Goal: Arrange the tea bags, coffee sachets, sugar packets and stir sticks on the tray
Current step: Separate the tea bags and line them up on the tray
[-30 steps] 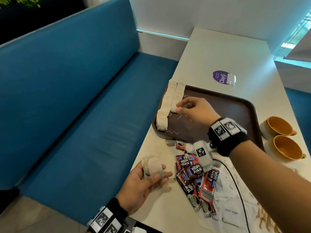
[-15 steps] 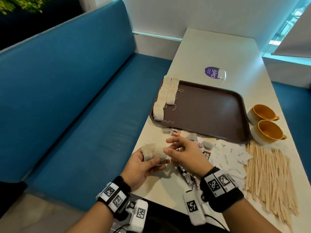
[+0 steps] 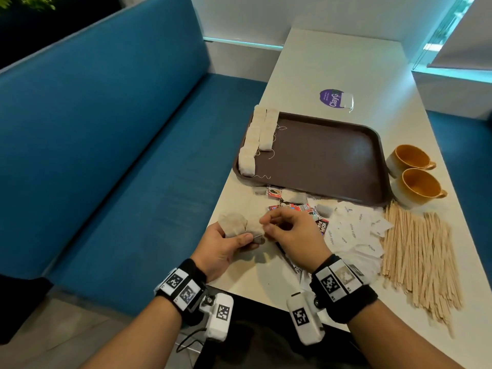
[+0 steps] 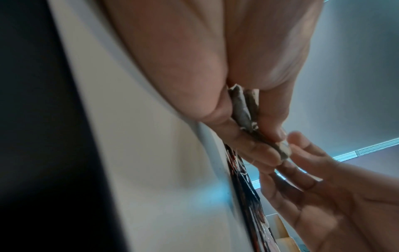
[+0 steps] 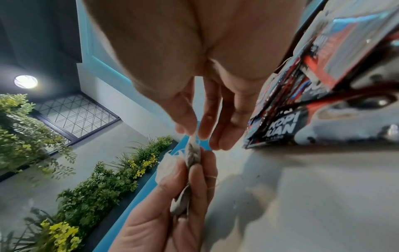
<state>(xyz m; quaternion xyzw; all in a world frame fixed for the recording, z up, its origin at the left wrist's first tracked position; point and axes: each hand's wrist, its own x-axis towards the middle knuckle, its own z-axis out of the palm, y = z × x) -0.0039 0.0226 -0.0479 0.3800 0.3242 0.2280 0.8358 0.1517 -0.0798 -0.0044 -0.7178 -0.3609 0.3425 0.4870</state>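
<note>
Left hand [image 3: 222,246] grips a small stack of tea bags [image 3: 237,225] between thumb and curled fingers, just off the near left corner of the tray [image 3: 332,161], over the table [image 3: 327,65] edge. Right hand [image 3: 292,235] is right beside it, thumb and forefinger pinching the end of one tea bag [image 5: 193,145] in that stack, other fingers loosely extended. On the tray, two rows of tea bags [image 3: 259,137] line its left rim, strings trailing inward. Near the tray's front edge lie coffee sachets [image 3: 298,209], partly under the right hand; further right of those, white sugar packets [image 3: 354,235], then the stir sticks [image 3: 420,251] fanned out. Two orange cups [image 3: 415,171] sit beside the tray's right rim.
</note>
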